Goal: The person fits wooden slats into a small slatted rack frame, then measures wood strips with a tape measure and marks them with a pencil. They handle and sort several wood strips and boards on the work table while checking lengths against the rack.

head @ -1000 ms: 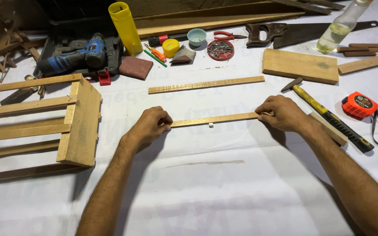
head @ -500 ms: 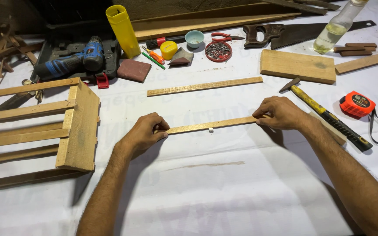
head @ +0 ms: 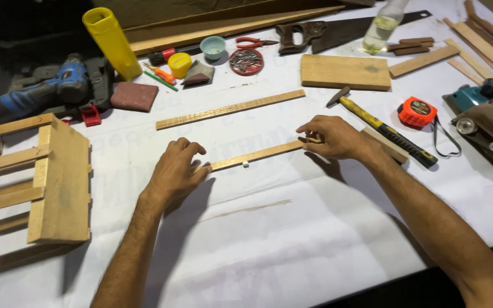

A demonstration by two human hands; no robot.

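Now the thin wooden slat (head: 256, 155) lay nearer on the white table cover (head: 292, 245) than a second earlier. Left hand (head: 175, 172) had loosened, fingers resting open at its left end; right hand (head: 331, 137) pinched the right end. Repositioning looked complete.

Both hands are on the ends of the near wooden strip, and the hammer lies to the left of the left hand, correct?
Not quite. The head view shows the hammer lying just beyond the right hand, not left of the left hand. Both hands do rest on the ends of the near wooden strip.
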